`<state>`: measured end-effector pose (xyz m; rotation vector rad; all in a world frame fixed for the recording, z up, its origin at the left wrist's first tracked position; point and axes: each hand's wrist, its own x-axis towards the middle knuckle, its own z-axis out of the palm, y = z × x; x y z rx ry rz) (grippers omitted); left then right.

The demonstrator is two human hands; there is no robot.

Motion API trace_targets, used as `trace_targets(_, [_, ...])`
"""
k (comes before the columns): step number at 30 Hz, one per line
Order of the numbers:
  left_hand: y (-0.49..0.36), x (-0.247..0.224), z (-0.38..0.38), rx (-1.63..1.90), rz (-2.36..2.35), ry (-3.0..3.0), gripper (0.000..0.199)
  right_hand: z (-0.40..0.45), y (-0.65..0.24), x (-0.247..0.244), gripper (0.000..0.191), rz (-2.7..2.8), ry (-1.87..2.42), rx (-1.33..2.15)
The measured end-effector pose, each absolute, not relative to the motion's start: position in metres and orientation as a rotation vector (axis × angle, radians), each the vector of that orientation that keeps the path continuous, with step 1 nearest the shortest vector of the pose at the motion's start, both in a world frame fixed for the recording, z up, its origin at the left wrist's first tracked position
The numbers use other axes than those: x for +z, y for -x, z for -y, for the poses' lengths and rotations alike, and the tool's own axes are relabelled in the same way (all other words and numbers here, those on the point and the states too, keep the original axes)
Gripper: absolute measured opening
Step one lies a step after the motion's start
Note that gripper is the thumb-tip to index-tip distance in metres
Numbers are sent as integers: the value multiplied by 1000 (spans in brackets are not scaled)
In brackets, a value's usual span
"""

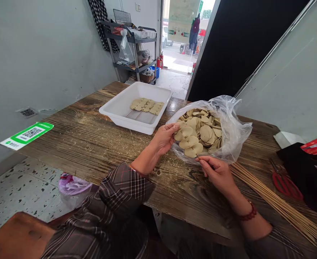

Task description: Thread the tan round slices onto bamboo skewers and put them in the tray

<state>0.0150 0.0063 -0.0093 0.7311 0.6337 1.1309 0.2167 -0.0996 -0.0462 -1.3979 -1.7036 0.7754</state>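
My right hand [215, 171] pinches the end of a thin skewer, most of it hidden behind the slices on it. Several flat, round beige slices [188, 141] are threaded along that skewer in an overlapping row. At the row's far end, my left hand [164, 138] grips a slice between thumb and fingers. Both hands are just in front of an open clear plastic bag [235, 135], filled with a heap of loose beige slices [207, 133]. To the left, a white plastic tray [112, 109] holds finished-looking skewers of the same slices [147, 105].
A bundle of bare bamboo skewers [277, 201] lies on the wooden table [93, 144] at right. Beside it are red-handled scissors [285, 183] and a black box [296, 162]. A green-and-white QR card [28, 135] sits at the left edge. Beyond stands a shelf cart [135, 39] near a doorway.
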Motion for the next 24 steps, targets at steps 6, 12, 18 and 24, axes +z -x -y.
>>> trace_targets(6, [-19,-10,-5,1134,-630,-702,26,100,-214,-46,30,1704,1400,771])
trace_targets(12, [-18,-9,-4,1118,-622,-689,24,100,-213,-43,31,1643,1376,827])
trace_targets(18, [-19,-12,-4,1061,-557,-688,32,100,-212,-42,36,1518,1365,957])
trace_targets(24, [-28,-14,3,989,-471,-743,30,100,-211,-42,35,1507,1357,996])
